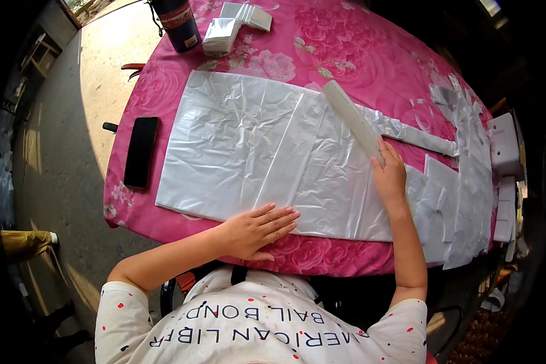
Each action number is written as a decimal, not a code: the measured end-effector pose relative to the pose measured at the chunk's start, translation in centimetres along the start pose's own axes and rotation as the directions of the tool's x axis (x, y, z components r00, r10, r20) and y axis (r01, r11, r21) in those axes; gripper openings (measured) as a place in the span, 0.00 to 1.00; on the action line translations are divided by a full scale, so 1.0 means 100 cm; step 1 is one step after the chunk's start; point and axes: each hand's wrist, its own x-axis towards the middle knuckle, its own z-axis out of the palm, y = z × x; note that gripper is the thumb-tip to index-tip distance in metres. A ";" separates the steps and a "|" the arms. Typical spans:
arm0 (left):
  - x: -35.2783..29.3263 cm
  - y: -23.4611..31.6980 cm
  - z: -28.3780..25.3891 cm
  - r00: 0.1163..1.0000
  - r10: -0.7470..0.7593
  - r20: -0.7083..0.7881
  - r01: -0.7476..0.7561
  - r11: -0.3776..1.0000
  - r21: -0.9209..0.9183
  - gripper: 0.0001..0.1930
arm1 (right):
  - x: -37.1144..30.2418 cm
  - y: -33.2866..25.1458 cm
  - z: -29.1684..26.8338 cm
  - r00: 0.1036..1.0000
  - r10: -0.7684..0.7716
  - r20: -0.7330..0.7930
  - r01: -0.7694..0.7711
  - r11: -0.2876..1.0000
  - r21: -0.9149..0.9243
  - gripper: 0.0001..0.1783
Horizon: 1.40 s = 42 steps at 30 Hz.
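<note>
A stack of thin, shiny white plastic sheets (224,139) lies across the table, wrinkled and with crease lines. My left hand (258,230) rests flat on its near edge, fingers stretched out and holding nothing. A pale, flat ruler-like strip (349,115) lies slantwise over the sheets, its far end pointing up and left. My right hand (389,173) is closed on its nearer part, thumb and fingers against it; the lower end is partly hidden by the hand and forearm. Right of it, a long folded plastic band (421,138) lies beside more layered plastic pieces (473,176).
A pink floral cloth (358,36) covers the table. A black phone (142,151) lies at the left edge. A dark bottle (177,24) and small white packets (221,35) stand at the far left. White boxes (505,145) sit off the right edge.
</note>
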 end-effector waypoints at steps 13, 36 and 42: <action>0.001 0.057 0.027 0.976 -0.219 0.007 0.218 0.975 0.048 0.40 | -0.039 -0.091 0.012 0.771 -0.589 0.243 0.509 0.799 0.320 0.22; -0.020 0.042 0.029 0.928 -0.037 -0.371 0.013 0.998 -0.067 0.16 | -0.048 -0.100 0.032 0.700 -0.669 0.250 0.430 0.674 0.601 0.24; -0.013 0.044 0.008 0.875 -0.156 -0.459 -0.028 0.929 -0.369 0.16 | -0.060 -0.107 0.031 0.749 -0.614 0.248 0.428 0.735 0.525 0.23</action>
